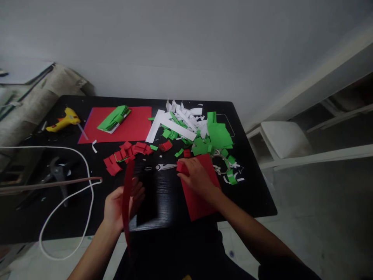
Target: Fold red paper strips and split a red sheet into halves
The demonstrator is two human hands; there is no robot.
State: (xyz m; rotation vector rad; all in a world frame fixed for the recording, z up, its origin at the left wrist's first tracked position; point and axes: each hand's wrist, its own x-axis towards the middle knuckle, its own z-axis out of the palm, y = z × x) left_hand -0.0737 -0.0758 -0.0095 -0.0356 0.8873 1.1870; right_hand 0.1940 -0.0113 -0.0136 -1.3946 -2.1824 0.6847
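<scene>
My left hand (124, 202) is closed around a long red paper strip (127, 198), which stands nearly upright above the table's front edge. My right hand (196, 175) pinches a small red paper piece (181, 167) between thumb and fingers. Beneath that hand lies a red paper sheet (201, 204). Scissors (166, 166) rest on the table between the hands, their tips reaching toward my right fingertips. Beyond my left hand is a loose group of small red paper pieces (112, 164); one folded red piece (166, 146) sits closer to the middle.
White paper scraps (190, 116) and green paper offcuts (220, 134) pile at the back right. Folded green papers (115, 118) lie on another red sheet (136, 130). On the left are a yellow glue gun (65, 119), pliers (58, 171) and a looping white cable (89, 167).
</scene>
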